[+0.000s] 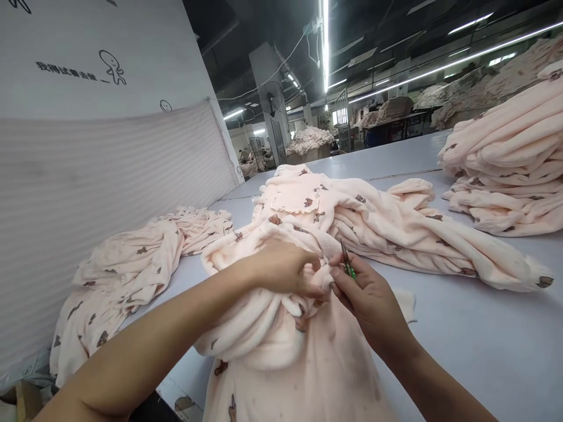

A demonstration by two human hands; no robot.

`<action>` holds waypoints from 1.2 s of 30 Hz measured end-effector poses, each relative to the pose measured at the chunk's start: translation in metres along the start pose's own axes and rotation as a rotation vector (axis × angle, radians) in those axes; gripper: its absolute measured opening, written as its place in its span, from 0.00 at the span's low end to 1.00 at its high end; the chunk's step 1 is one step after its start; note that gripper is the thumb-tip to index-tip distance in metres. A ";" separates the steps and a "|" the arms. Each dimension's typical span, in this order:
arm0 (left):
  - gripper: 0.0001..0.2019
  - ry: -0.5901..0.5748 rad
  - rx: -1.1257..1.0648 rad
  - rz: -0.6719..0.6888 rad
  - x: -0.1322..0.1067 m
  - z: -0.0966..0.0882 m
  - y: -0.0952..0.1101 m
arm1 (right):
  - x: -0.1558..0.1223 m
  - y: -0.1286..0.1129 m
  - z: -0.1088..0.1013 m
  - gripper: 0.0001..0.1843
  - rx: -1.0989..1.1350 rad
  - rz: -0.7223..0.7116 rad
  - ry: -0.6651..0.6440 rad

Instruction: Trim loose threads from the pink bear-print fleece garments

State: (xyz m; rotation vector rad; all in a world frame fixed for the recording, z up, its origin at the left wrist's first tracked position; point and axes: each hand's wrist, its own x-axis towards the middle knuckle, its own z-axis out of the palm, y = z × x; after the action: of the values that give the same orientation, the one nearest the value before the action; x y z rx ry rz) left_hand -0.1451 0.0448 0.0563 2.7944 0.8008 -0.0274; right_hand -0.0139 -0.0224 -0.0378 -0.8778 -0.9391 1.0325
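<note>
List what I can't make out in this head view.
In the head view:
Rest of the green tool: hidden by the right hand.
Lower end of the handled garment: cut off by the bottom edge.
Right end of the garment stack: cut off by the right edge.
Fan details: too small and dark.

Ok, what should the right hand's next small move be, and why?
I'd probably tilt the green snips down toward the bunched pink cloth: the right hand holds them tip up, pointing away from the fold between the hands, and the left hand is already at that fold.
</note>
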 end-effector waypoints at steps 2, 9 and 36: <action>0.10 0.028 0.109 0.038 0.002 0.005 0.001 | 0.001 0.002 0.003 0.14 0.008 -0.010 0.004; 0.15 0.163 -0.029 -0.005 0.014 -0.051 -0.063 | -0.027 0.032 0.003 0.17 0.097 0.239 0.118; 0.15 0.150 -0.269 0.038 0.052 -0.057 -0.096 | 0.023 0.121 0.104 0.11 0.547 0.538 0.028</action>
State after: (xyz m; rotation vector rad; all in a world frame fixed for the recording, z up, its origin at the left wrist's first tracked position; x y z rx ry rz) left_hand -0.1538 0.1645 0.0865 2.5768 0.7233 0.2783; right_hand -0.1411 0.0477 -0.1073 -0.6831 -0.3528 1.6349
